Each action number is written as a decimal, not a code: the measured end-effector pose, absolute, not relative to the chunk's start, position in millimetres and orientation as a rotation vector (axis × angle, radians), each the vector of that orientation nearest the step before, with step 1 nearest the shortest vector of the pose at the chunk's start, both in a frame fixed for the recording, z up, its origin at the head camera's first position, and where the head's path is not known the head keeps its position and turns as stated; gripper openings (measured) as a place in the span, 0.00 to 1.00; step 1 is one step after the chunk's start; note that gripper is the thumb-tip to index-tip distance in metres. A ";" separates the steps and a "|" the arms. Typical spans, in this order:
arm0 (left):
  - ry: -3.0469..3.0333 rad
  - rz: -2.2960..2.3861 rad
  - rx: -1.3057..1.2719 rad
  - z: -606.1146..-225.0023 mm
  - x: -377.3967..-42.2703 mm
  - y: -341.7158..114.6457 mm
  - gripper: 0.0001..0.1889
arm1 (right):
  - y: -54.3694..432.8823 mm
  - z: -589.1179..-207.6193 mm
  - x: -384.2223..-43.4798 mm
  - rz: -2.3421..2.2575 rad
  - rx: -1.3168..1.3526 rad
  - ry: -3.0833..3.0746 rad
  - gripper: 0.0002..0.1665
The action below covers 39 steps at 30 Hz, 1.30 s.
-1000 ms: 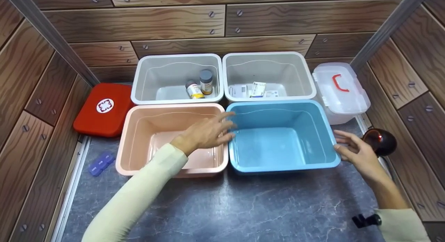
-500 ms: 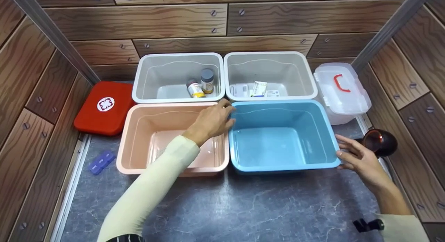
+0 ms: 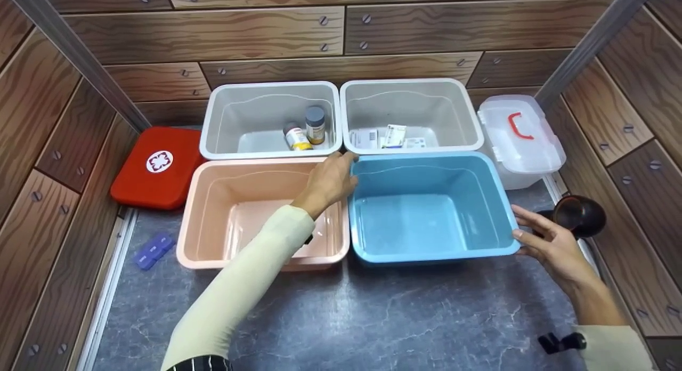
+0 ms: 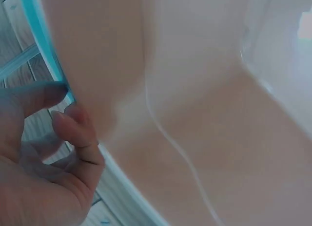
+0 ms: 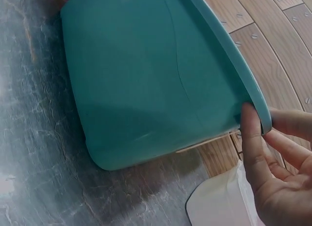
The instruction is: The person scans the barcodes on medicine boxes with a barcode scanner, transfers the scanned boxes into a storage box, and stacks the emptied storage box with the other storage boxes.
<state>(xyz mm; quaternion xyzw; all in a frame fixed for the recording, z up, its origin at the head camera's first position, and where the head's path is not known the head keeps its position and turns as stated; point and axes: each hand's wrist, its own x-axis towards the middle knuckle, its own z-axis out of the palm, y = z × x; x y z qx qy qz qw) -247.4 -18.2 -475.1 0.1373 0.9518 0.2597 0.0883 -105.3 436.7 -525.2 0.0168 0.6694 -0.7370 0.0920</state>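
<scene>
A light blue plastic bin [image 3: 407, 222] stands at the right of the front row, touching the peach bin [image 3: 261, 182] on its left. My left hand [image 3: 330, 182] reaches over the peach bin, its fingers curled at the blue bin's far left corner. In the left wrist view, the fingertips of that left hand [image 4: 53, 177] pinch the blue rim [image 4: 36, 21] beside the peach wall. My right hand [image 3: 554, 248] holds the blue bin's right rim near its front corner. The right wrist view has the thumb and fingers of this right hand [image 5: 282, 179] on either side of the rim.
Behind are two grey bins, the left one [image 3: 234, 120] with two bottles [image 3: 315, 127], the right one [image 3: 426, 112] with small boxes [image 3: 394, 136]. A red case [image 3: 154, 174], a purple pill organizer [image 3: 153, 251], a clear box [image 3: 525, 142] and a dark rounded object [image 3: 583, 216] flank them.
My left hand has moved from above the bins' shared edge to the blue bin's far left corner and curled its fingers there. The right hand has closed onto the right rim.
</scene>
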 end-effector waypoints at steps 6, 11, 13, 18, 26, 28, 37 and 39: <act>2.698 1.110 0.396 -466.6 -249.5 -22.7 0.28 | 437.7 -513.1 -103.4 -2.265 0.028 1.954 0.32; 2.586 1.373 0.427 -446.6 -249.4 -26.3 0.29 | 437.5 -490.1 -103.1 -2.380 -0.028 1.894 0.32; 2.524 1.466 0.412 -435.3 -249.7 -27.2 0.29 | 437.2 -478.5 -103.6 -2.415 -0.060 1.874 0.31; 2.400 1.608 0.349 -404.3 -252.2 -29.7 0.29 | 435.7 -447.6 -107.5 -2.519 -0.125 1.838 0.31; 2.285 1.801 0.285 -357.0 -254.9 -45.4 0.29 | 426.0 -405.1 -111.2 -2.585 -0.229 1.763 0.31; 2.284 1.828 0.293 -346.1 -255.4 -53.0 0.28 | 418.9 -397.6 -111.2 -2.588 -0.207 1.776 0.31; 2.362 1.806 0.189 -317.9 -250.0 -110.6 0.29 | 358.5 -381.7 -115.4 -2.581 -0.116 1.748 0.30; 2.414 1.754 0.166 -316.4 -247.4 -127.2 0.29 | 342.3 -379.5 -116.2 -2.534 -0.096 1.772 0.31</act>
